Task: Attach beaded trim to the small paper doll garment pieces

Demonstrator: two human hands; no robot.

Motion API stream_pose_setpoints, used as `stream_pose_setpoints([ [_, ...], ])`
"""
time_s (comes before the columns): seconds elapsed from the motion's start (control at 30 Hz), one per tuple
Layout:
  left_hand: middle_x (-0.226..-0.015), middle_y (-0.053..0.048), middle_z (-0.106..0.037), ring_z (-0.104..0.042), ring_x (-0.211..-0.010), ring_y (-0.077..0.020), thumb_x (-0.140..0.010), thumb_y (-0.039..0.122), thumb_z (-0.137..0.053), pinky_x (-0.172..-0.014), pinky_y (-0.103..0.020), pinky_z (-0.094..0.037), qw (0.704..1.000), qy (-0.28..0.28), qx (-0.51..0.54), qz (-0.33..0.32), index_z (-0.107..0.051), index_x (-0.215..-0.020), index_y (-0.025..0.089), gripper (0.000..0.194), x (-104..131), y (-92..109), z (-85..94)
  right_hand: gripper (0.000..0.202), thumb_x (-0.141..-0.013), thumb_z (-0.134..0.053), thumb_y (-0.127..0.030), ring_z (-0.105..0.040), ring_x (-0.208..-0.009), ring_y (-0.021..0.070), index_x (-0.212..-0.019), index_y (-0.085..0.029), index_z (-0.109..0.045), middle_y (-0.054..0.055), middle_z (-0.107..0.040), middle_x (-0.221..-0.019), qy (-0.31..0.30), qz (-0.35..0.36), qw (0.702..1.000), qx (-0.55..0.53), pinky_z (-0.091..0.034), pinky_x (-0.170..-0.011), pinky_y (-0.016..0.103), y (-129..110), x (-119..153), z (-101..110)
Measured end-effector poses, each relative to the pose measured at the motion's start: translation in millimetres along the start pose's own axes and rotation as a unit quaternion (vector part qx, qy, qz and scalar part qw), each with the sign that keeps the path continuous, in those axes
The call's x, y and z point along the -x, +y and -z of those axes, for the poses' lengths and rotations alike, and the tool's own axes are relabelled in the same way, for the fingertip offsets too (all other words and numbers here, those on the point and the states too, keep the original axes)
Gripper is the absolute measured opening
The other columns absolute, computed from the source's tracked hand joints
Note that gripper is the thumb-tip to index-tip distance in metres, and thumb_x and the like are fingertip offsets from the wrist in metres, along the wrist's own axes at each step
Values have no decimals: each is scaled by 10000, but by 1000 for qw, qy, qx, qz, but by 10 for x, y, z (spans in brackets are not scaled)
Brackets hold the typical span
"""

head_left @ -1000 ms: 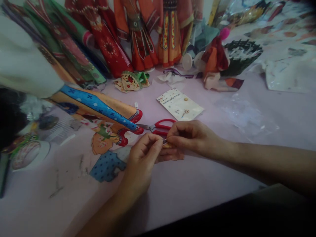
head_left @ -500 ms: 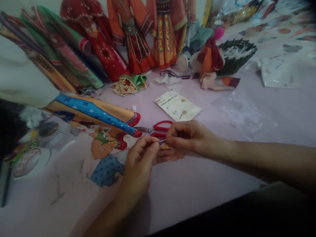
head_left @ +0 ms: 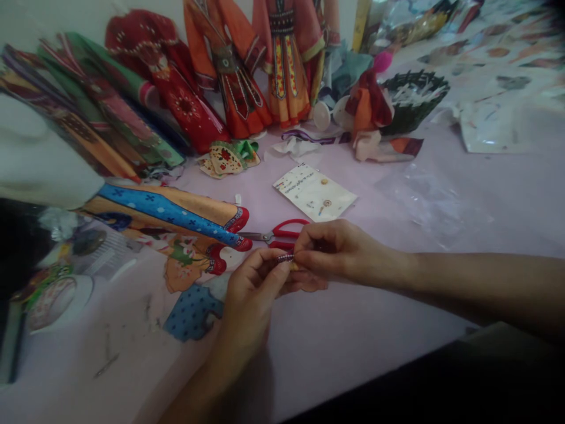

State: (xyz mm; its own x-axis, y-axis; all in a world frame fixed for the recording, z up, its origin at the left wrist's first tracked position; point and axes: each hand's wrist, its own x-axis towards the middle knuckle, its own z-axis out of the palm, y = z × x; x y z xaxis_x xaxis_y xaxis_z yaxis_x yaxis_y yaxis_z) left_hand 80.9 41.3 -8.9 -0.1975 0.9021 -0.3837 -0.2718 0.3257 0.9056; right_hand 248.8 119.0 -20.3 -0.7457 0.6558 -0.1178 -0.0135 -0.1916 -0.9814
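Note:
Between my two hands is a small piece of fabric [head_left: 286, 258] with a dark, light-dotted trim along its edge and some yellow below. My left hand [head_left: 256, 280] pinches it between thumb and fingers, with other fingertips curled underneath. At its right end my right hand [head_left: 331, 250] pinches too; whether a needle or thread is between those fingers is too small to tell. Just behind the hands lie scissors with red handles [head_left: 282, 242], partly covered by my right hand. A blue dotted fabric scrap [head_left: 192, 312] rests left of my left hand.
Several dressed dolls [head_left: 241, 76] stand along the back. A doll-like figure with a blue and orange garment [head_left: 176, 215] lies at left, near a tape roll [head_left: 62, 303]. Behind the scissors sits a card with small ornaments [head_left: 315, 191]. A dark woven basket [head_left: 412, 103] and a clear plastic bag [head_left: 435, 203] are right.
The fabric piece has turned slightly between my fingers, its trim now nearer level. Both hands keep their pinch. The whole view has shifted a little.

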Motion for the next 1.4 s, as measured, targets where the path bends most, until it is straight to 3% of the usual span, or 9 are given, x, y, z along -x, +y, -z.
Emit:
stream_pose_setpoints([
  [1.4,-699,45,-729,-744,-608,-147,-818,266,-789,-632,-237,-602,1000,8,-2,-16,-641,-805,200,163,6,-16,35,103,-917,-605,-181,-570,-594,74,-819,-149,-610,-24,-613,-706,22,-1,999,44,-412,-528,188,-62,-3,8],
])
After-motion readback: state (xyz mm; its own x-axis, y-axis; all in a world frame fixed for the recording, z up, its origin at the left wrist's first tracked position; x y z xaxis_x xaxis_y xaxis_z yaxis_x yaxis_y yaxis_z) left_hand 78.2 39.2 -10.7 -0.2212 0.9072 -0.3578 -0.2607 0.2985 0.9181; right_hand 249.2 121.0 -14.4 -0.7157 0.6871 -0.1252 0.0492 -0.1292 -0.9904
